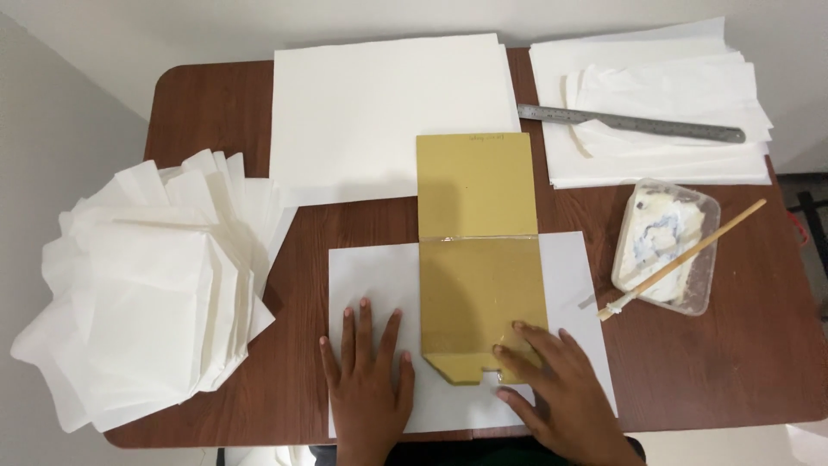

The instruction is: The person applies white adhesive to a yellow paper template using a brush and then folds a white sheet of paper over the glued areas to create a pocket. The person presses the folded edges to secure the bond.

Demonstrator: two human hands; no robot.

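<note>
Flat gold card template (479, 259), white sheet (373, 274)

Dark brown wooden counter (207, 112) with rounded corners, filling most of the frame. Pale, plain wall along the top edge and down the left side, greyish in shade at the upper left. Light floor at the lower right corner. Dark frame piece at the far right edge, partly cut off. Soft, even light; faint shadows.
</note>
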